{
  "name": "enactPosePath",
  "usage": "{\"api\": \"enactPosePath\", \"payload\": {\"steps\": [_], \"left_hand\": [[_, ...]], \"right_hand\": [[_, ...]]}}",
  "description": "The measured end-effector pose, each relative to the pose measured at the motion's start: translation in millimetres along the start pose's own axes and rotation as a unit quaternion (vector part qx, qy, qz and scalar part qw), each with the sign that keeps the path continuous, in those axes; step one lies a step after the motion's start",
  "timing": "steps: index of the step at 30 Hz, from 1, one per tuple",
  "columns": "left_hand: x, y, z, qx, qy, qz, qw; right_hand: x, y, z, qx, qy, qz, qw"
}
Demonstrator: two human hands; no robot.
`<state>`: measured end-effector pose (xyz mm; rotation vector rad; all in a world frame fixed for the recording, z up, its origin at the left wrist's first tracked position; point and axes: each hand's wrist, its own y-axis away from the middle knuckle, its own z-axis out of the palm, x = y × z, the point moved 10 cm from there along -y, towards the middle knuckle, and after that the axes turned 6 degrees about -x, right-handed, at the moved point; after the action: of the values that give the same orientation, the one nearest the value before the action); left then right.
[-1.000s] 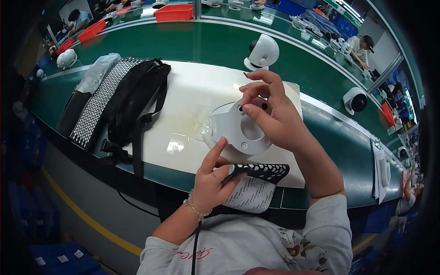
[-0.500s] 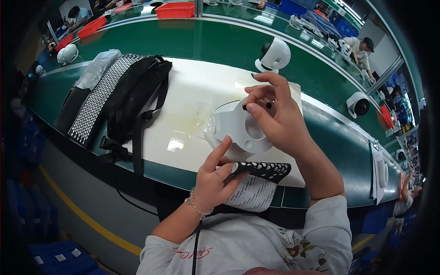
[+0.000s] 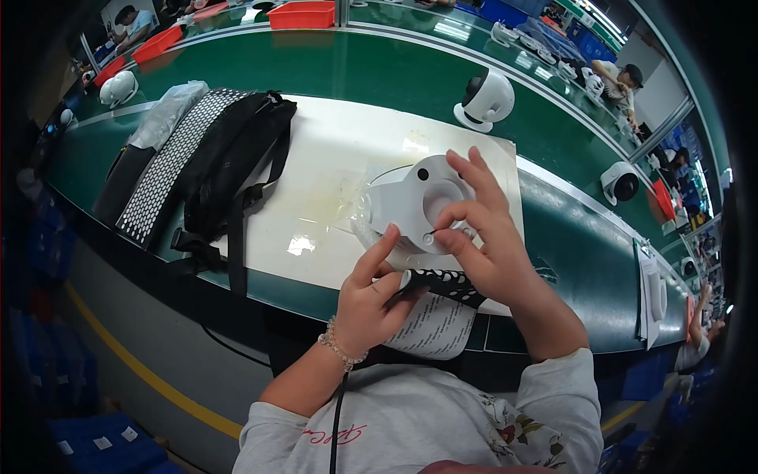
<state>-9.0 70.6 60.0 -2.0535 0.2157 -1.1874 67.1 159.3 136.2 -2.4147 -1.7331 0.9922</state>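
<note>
A white plastic housing (image 3: 399,207) with a round opening lies on the white board, clear plastic film around its left side. A black round pad (image 3: 423,174) sits on its upper rim. My left hand (image 3: 367,304) grips a curled black sheet with white round spots (image 3: 444,284), its forefinger reaching to the housing's near edge. My right hand (image 3: 489,245) is over the housing's right side, thumb and forefinger pinched beside a small round recess (image 3: 429,238). Whatever the pinch holds is hidden. Below the black sheet hangs a printed white paper (image 3: 434,328).
On the left lie a black strapped bag (image 3: 229,170), a dotted sheet (image 3: 170,170) and a plastic bag (image 3: 170,118). A white camera-like device (image 3: 485,100) stands behind the board (image 3: 316,142), another (image 3: 620,183) at the right. Red trays (image 3: 302,15) and other people line the far side.
My right hand has moved down from the housing's upper rim to the small recess, its fingertips coming together. The device behind has shifted slightly right along the green surface.
</note>
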Motion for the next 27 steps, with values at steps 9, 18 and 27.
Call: {"api": "enactPosePath", "payload": {"steps": [9, 18, 27], "left_hand": [[-2.0, 0.1, 0.5, 0.004, -0.001, 0.001, 1.0], [-1.3, -1.0, -1.7, 0.003, -0.001, -0.008, 1.0], [-5.3, 2.5, 0.1, 0.004, 0.03, -0.002, 1.0]], "right_hand": [[8.8, 4.3, 13.4, -0.023, -0.066, 0.024, 0.997], [-28.0, 30.3, 17.7, 0.024, 0.316, -0.113, 0.942], [-34.3, 36.1, 15.8, 0.08, 0.152, -0.108, 0.979]]}}
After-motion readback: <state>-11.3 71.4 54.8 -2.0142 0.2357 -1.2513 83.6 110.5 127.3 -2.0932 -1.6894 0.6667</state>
